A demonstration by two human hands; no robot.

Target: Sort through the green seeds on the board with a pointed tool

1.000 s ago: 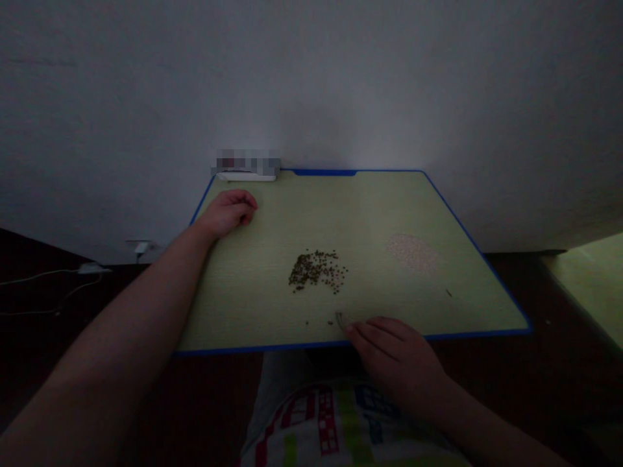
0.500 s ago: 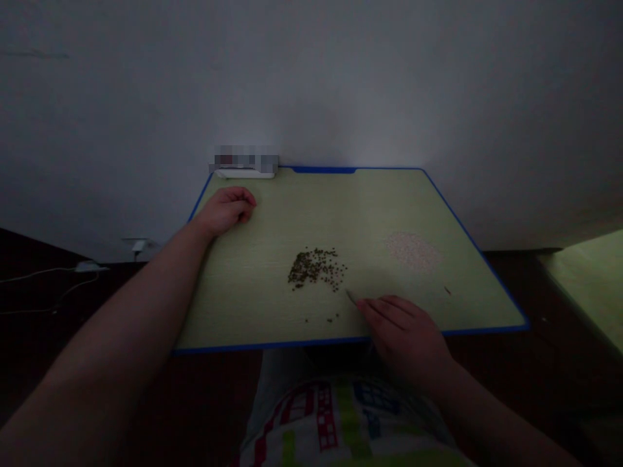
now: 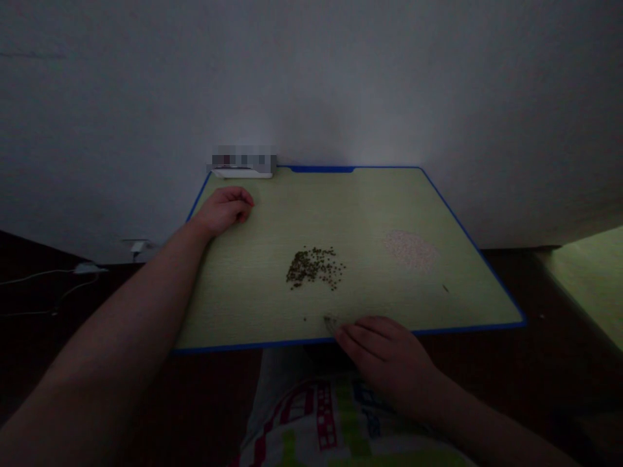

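Head: dark grains [image 3: 302, 267], seemingly, between hands [image 3: 389, 353].

Blurred tips on thin tool [image 3: 331, 326]

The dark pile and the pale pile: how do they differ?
The dark pile looks brownish; the pale pile looks pinkish-white. The dark pile thins into separate specks on its right, while the pale pile is more evenly spread. The dark pile lies left of the pale pile. Both lie loose on the table.

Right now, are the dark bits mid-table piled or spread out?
Spread out: the dark bits lie scattered, with table showing between many.
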